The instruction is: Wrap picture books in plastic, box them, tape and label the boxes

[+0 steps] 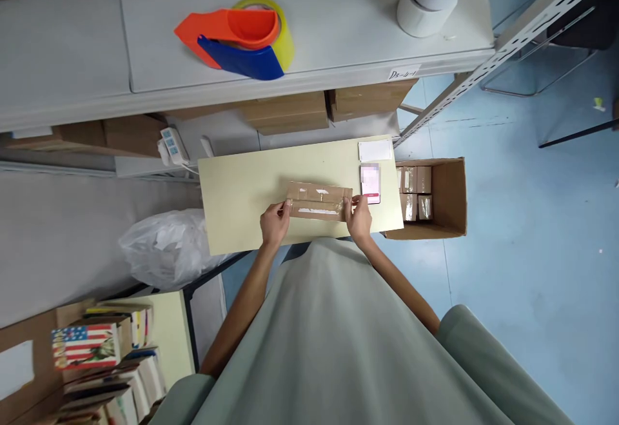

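Observation:
Between my two hands is a flat brown cardboard package [320,202], with clear tape and torn white patches along its face. My left hand [275,223] pinches its left end, thumb on top. At the right end, my right hand [358,220] grips the edge with fingers closed. The package is over a pale yellow tabletop [242,200]; whether it touches the top I cannot tell. A phone [370,183] with a lit screen lies just beyond my right hand, and a white paper pad [375,150] lies above it.
An open carton [449,198] with several taped small boxes stands right of the table. A tape dispenser [251,38] and white rolls [425,15] sit on the shelf [338,31] ahead. A plastic bag [167,247] and books [116,373] are at left; a power strip [174,146] is behind.

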Available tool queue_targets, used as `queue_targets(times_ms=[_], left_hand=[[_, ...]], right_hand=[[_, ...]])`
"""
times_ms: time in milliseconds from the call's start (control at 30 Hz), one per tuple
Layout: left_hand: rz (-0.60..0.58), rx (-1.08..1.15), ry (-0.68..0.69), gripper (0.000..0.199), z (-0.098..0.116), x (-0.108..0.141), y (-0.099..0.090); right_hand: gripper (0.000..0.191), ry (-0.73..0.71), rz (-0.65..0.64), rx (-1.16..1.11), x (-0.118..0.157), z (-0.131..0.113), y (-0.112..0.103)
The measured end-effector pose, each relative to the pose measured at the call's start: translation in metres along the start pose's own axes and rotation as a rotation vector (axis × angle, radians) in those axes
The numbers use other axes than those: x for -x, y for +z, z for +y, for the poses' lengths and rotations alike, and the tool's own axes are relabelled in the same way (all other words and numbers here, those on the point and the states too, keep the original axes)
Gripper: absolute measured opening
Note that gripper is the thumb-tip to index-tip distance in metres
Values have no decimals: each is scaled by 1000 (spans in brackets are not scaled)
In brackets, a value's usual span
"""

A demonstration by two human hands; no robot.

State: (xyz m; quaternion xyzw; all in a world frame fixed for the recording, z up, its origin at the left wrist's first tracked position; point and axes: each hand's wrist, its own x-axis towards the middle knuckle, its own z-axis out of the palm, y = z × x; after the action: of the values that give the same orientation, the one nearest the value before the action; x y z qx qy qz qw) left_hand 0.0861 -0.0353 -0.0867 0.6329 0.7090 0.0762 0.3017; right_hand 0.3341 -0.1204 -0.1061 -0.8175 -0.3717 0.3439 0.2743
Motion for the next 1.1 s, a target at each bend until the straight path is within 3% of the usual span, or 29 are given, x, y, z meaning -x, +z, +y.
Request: queue_targets(times_ms=[133,300,433,533,700,767,900,1033,1100], left_hand=[[-57,-110,-8,40,9,-9,1],[-112,-117,-15,42,13,-22,-2],[-64,6,20,32,8,-22,-3],[5,182,24,27,5,-21,3],[77,111,-147,21,6,-25,19],[41,85,-208,29,6,-25,25],[43,99,-259,67,4,-17,30],[199,89,-118,86,16,-9,31],[206,117,-9,87,33,-11,36]], right_hand=[[53,-4,-23,78,-10,0,6],[65,-30,-61,-22,-18,-3,1],[75,-202,-25,-136,-13,-15,-8],[70,-352,21,-206,-17,-20,-12],[57,-383,-74,-174,-34,2,-3],[56,-353,-138,-147,-35,17,3],[49,-327,-228,-93,-32,40,7],[47,-324,-183,-76,-47,54,-9],[49,-301,-97,-72,-66,61,-22]])
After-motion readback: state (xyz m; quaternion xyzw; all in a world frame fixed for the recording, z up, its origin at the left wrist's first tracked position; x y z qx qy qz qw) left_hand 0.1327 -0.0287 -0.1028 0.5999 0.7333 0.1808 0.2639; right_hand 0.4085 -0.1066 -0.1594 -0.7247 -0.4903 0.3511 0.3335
